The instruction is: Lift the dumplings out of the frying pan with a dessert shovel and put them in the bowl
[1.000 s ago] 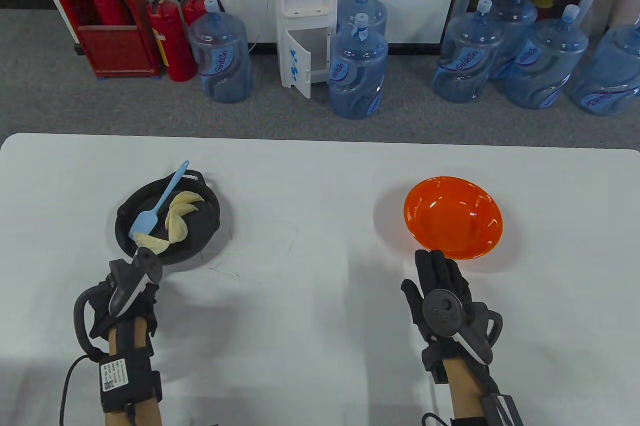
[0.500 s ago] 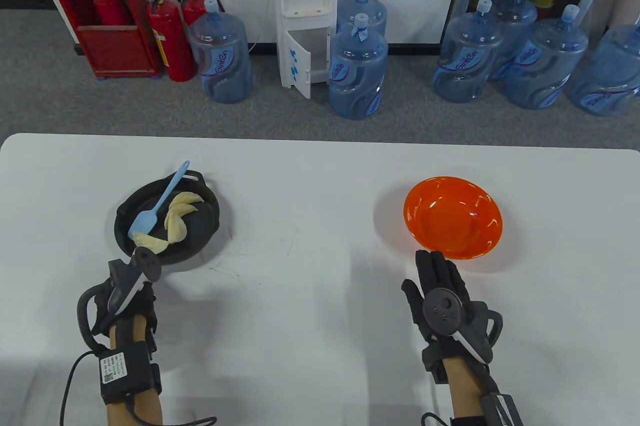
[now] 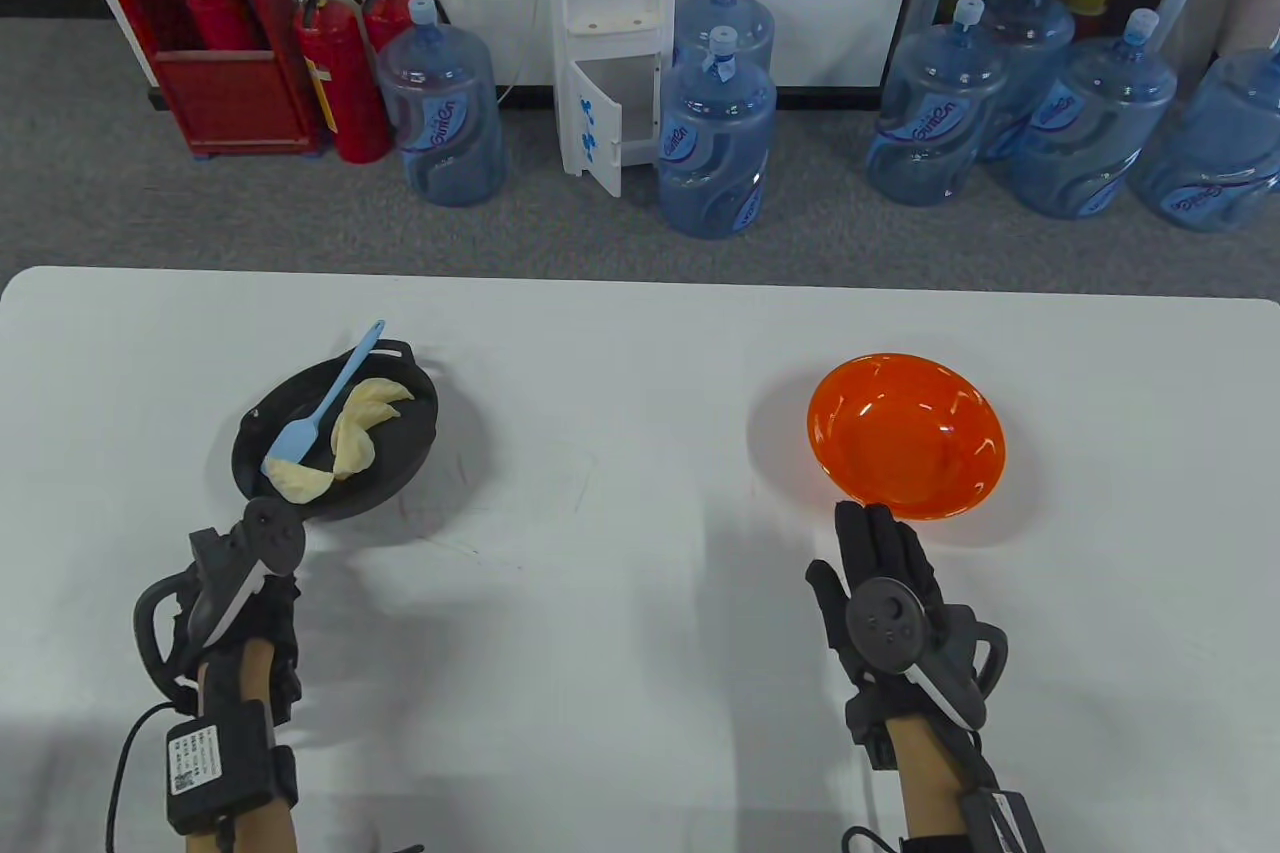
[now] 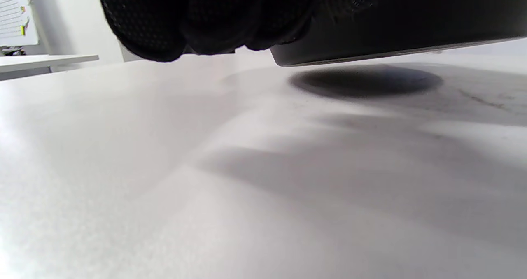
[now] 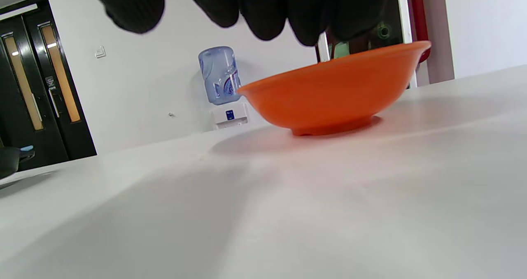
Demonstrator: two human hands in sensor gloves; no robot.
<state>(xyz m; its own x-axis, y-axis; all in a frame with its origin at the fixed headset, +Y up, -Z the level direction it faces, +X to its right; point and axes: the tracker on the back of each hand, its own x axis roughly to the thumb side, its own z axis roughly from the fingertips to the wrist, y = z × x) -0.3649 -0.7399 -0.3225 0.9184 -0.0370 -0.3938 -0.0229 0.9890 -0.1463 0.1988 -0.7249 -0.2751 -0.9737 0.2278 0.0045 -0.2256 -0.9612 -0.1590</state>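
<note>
Now the left hand (image 3: 245,583) grips the near edge of the pan (image 3: 400,453), lifted off the table (image 3: 640,373), dumplings (image 3: 350,428) and blue shovel (image 3: 325,403) inside; right hand (image 3: 885,583) flat, fingers straight, empty, just near the orange bowl (image 3: 905,433)

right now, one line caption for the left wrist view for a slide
Left hand lifts the frying pan clear of the table.

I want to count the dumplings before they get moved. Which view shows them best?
The table view: it looks down into the frying pan, where the pale dumplings lie beside the blue dessert shovel. The left wrist view shows only the pan's dark underside, lifted above its shadow. The right wrist view shows no dumplings.
</note>
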